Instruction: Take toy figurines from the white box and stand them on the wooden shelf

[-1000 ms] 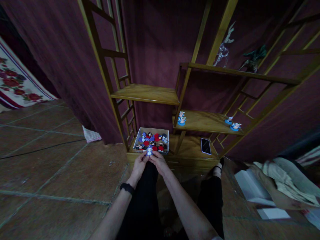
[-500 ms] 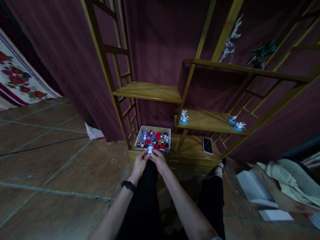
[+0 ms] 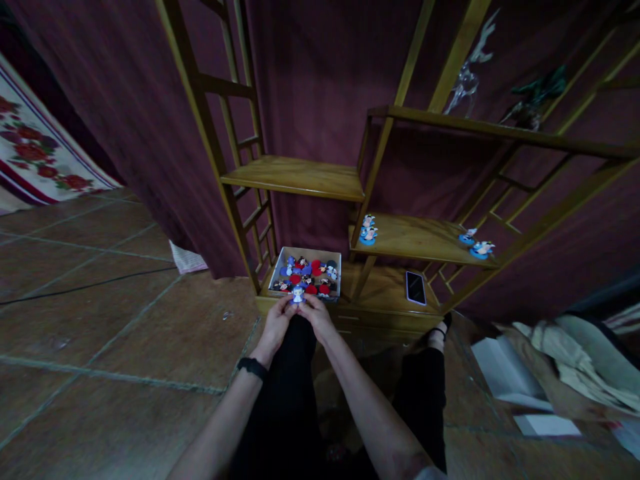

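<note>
A small purple-and-white figurine (image 3: 298,294) stands upright between my two hands, just in front of the open box. My left hand (image 3: 278,323) pinches it from the left, a dark band round the wrist. From the other side my right hand (image 3: 318,316) grips it too, fingertips close to those of the left. Behind it, the shallow cardboard box (image 3: 330,255) holds several figurines with red, purple and black parts, some lying on their sides. The lower part of the held figurine is partly covered by my fingers.
The box and a phone (image 3: 415,288) rest on the wooden unit's lowest board. On the middle shelf (image 3: 415,240) stand figurines on blue bases, left (image 3: 369,235) and right (image 3: 481,250). A glass deer (image 3: 467,83) is higher up. White boxes (image 3: 507,373) lie on the floor at right.
Both hands still hold the figurine in front of the box, a touch higher and further left in the picture. The view has shifted slightly; the box and shelf figurines stay put.
</note>
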A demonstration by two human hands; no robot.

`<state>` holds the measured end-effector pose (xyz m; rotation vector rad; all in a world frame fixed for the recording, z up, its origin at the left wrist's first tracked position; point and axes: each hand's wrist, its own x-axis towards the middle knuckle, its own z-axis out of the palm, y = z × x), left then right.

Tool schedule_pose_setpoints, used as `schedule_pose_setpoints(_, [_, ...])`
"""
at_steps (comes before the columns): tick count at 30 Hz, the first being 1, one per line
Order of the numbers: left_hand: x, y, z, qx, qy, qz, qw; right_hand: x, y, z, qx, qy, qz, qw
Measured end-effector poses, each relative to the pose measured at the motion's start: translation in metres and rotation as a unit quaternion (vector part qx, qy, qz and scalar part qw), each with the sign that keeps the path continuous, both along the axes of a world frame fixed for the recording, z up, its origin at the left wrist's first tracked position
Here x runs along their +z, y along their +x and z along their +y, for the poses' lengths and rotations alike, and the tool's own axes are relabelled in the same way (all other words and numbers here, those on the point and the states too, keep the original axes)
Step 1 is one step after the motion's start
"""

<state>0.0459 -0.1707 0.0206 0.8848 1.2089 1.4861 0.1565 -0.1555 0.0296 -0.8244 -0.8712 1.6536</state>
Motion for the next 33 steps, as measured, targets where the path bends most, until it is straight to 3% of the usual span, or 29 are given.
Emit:
schedule_pose_setpoints(9, [0.003, 0.001, -0.004, -0.018, 0.002, -0.098, 0.995, -0.006, -0.002, 0.004, -0.002, 0.012, -0.033, 0.999])
schedule_pose_setpoints(19, [0.000, -0.005, 0.002, -0.014, -0.015, -0.060, 0.998, -0.024, -0.014, 0.006, -0.055, 0.036, -0.081, 0.994])
schedule_pose_setpoints(27, [0.004, -0.004, -0.007, -0.033, -0.006, -0.057, 0.998, -0.018, -0.007, 0.004, 0.006, 0.032, -0.047, 0.998])
schedule_pose_setpoints(33, [0.001, -0.005, -0.007, -0.024, -0.016, -0.072, 0.997, -0.023, -0.008, 0.004, -0.014, 0.068, -0.073, 0.995])
